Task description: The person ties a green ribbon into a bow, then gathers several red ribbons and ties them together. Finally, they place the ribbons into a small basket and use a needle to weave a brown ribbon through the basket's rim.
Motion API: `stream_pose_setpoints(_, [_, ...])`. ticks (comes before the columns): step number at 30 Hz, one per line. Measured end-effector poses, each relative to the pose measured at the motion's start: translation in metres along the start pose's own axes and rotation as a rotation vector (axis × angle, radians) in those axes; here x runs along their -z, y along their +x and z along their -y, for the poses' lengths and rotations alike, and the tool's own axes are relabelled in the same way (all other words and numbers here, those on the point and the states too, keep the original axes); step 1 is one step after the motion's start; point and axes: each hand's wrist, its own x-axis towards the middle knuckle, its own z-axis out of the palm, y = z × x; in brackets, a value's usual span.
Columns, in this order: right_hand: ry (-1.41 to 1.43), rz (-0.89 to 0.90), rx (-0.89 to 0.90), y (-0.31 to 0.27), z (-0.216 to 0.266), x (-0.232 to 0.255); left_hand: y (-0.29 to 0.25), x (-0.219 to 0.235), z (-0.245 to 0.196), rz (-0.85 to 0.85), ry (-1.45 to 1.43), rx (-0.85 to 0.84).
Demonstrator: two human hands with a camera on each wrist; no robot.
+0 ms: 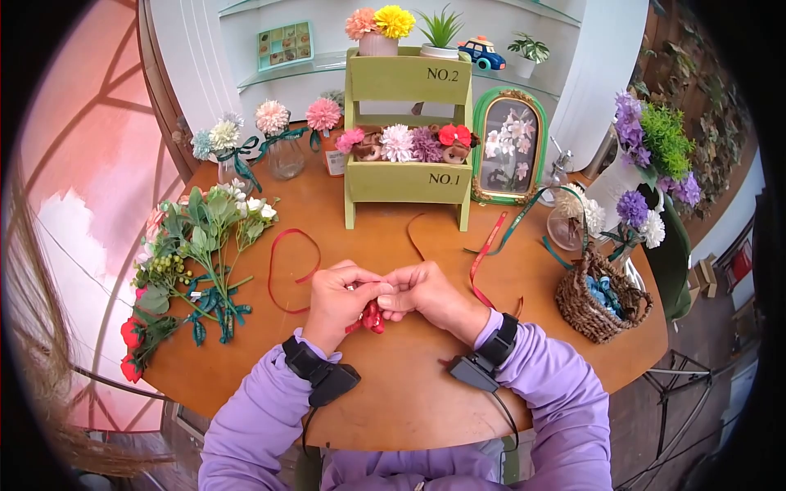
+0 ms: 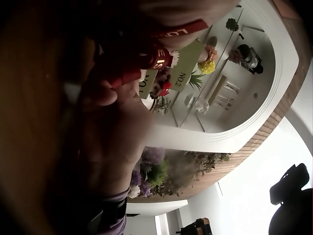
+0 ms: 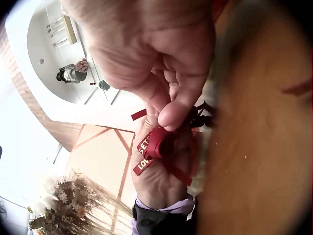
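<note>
Both hands meet over the front middle of the wooden table (image 1: 393, 385). My left hand (image 1: 337, 304) grips a red ribbon bow (image 1: 373, 317) made of several loops. Gold lettering shows on the ribbon (image 3: 146, 145) in the right wrist view, where one loop stands round and rolled beside the left palm. Thumb and finger of my right hand (image 1: 432, 293) pinch the bow's upper part, right against the left fingertips. In the left wrist view the red loops (image 2: 128, 68) hang close and dark between the hands. The exact pinch point is hidden behind the fingers.
A length of red ribbon (image 1: 273, 266) curls behind the left hand; another lettered red ribbon (image 1: 487, 254) lies right. Artificial flowers (image 1: 201, 237) cover the left side. A green two-tier stand (image 1: 408, 176) stands at the back, a woven basket (image 1: 594, 315) at right, near glass vases (image 1: 565, 227).
</note>
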Motion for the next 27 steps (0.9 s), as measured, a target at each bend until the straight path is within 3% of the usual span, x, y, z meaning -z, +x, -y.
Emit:
stream_pose_setpoints(1, [-0.057,0.013,-0.004,0.001,-0.001,0.000,-0.001,-0.002,-0.001,-0.001,-0.001,0.003])
stream_pose_setpoints(3, [-0.130,-0.036,-0.005,0.000,0.001,-0.003,-0.005,-0.006,-0.003,0.013,-0.232,0.192])
stream_pose_setpoints(7, [-0.270,-0.116,-0.017,-0.005,0.011,-0.007,-0.005,-0.003,-0.013,0.053,-0.134,0.293])
stream_pose_setpoints(9, [-0.263,-0.120,0.008,-0.004,0.011,-0.005,-0.004,-0.007,-0.008,-0.003,-0.200,0.163])
stream_pose_setpoints(13, [-0.283,-0.103,0.065,-0.001,0.004,-0.003,-0.005,-0.010,-0.009,0.020,-0.105,0.095])
stream_pose_setpoints(15, [-0.242,-0.139,0.077,0.005,-0.004,0.003,-0.006,-0.019,-0.014,-0.026,-0.017,-0.234])
stream_pose_setpoints(16, [-0.203,-0.172,0.090,0.006,-0.005,0.003,-0.008,-0.019,-0.011,-0.024,-0.017,-0.234])
stream_pose_setpoints(17, [-0.040,-0.174,0.143,0.005,-0.008,0.000,-0.010,-0.019,-0.006,0.033,-0.006,-0.146])
stream_pose_setpoints(19, [0.016,-0.172,0.098,0.002,-0.005,-0.001,-0.008,-0.017,0.003,0.154,-0.026,0.056])
stream_pose_setpoints(23, [0.119,-0.131,0.070,0.002,-0.007,0.003,-0.004,-0.013,0.010,0.170,-0.104,0.118])
stream_pose_setpoints(25, [0.145,-0.108,0.068,0.004,-0.007,0.007,-0.002,-0.011,0.019,0.169,-0.166,0.008])
stream_pose_setpoints(27, [0.168,-0.082,0.068,0.006,-0.006,0.008,-0.002,-0.005,0.014,0.194,-0.181,0.048])
